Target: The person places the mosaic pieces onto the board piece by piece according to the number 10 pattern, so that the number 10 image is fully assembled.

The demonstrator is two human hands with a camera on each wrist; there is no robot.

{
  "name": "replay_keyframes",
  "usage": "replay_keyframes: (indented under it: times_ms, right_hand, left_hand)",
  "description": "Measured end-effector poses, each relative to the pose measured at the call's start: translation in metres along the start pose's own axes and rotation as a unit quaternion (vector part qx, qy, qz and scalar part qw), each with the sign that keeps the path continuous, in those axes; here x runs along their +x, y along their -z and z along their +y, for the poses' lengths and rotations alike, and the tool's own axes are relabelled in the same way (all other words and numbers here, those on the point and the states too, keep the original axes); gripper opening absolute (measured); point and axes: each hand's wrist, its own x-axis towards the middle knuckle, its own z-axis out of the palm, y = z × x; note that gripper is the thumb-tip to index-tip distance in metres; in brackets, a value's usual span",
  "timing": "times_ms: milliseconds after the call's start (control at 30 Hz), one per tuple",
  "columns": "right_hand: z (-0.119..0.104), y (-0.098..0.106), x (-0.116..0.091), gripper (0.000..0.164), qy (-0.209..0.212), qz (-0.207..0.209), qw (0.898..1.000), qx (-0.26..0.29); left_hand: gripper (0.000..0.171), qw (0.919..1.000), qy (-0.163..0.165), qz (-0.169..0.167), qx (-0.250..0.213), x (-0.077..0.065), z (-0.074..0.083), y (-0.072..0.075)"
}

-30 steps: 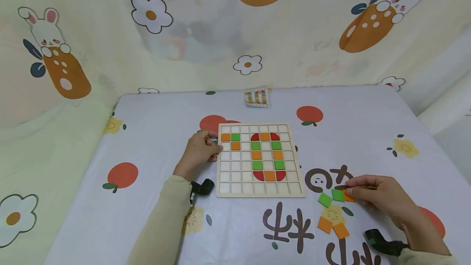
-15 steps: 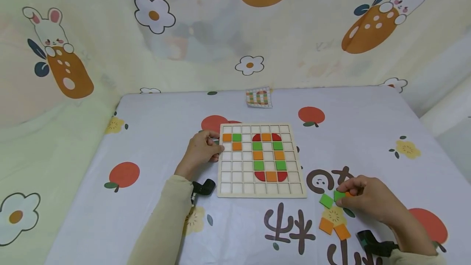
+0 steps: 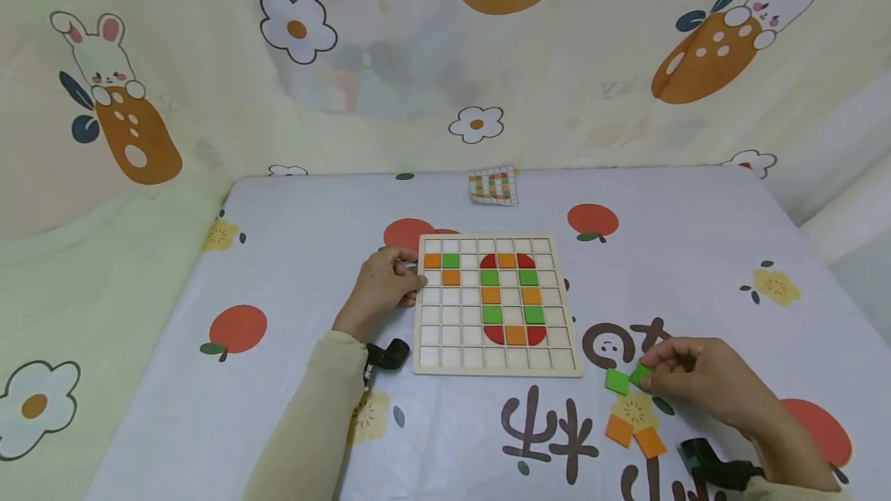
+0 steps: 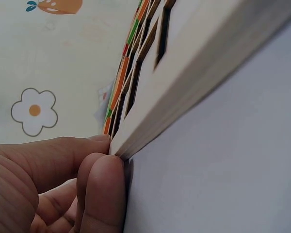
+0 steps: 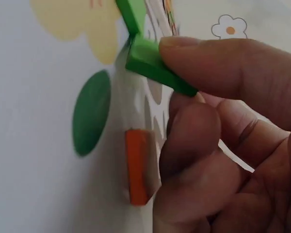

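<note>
A square wooden grid board point(image 3: 452, 335) lies on the table with orange, green and red tiles in some of its cells. My left hand point(image 3: 379, 288) holds the board's left edge, thumb and forefinger against the rim point(image 4: 150, 116). At the right, my right hand point(image 3: 713, 381) pinches a green tile point(image 5: 155, 63) between thumb and fingertips, and the tile is tilted. Just left of it lies another green tile point(image 3: 616, 380). Two orange tiles point(image 3: 619, 430) lie nearer the front. In the right wrist view an orange tile point(image 5: 138, 167) lies under the fingers; the head view hides it.
A small printed pattern card point(image 3: 493, 185) lies behind the board, near the table's back edge. The tablecloth point(image 3: 292, 253) has printed fruit and lettering. A patterned curtain point(image 3: 390, 60) hangs behind. Each wrist carries a black camera point(image 3: 388, 355).
My right hand has shifted left from the orange tile to the green one, which it now pinches and has turned. My left hand stays at the board's edge.
</note>
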Motion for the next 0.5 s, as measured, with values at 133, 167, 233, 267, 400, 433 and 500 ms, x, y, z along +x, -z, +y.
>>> replay_keyframes:
  times_ms: [133, 167, 233, 267, 400, 433, 500]
  right_hand:
    - [-0.001, -0.001, 0.001, 0.027, 0.009, 0.005, 0.999, 0.032]
    - [-0.002, -0.001, 0.001, 0.027, 0.009, 0.003, 0.999, 0.045]
    - [-0.004, -0.003, 0.003, 0.028, 0.008, -0.004, 0.997, 0.078]
    - [-0.006, -0.004, 0.004, 0.028, 0.008, -0.01, 0.995, 0.099]
    - [-0.013, -0.009, 0.011, 0.031, -0.006, -0.037, 0.984, 0.175]
    - [-0.016, -0.011, 0.014, 0.031, -0.011, -0.04, 0.981, 0.188]
    - [-0.02, -0.014, 0.019, 0.03, -0.021, -0.044, 0.977, 0.206]
  left_hand:
    - [0.04, 1.0, 0.0, 0.0, 0.0, -0.001, 0.001, 0.0]
    - [0.04, 1.0, 0.0, -0.001, 0.0, -0.001, 0.001, 0.0]
    - [0.04, 1.0, -0.001, -0.001, 0.001, -0.001, 0.001, 0.0]
    - [0.04, 1.0, -0.001, -0.001, 0.002, -0.001, 0.001, 0.0]
    - [0.04, 1.0, 0.001, 0.0, 0.003, 0.0, 0.0, 0.0]
    - [0.04, 1.0, 0.002, 0.0, 0.003, 0.0, 0.0, 0.0]
    - [0.04, 1.0, 0.003, 0.0, 0.003, 0.0, 0.0, 0.0]
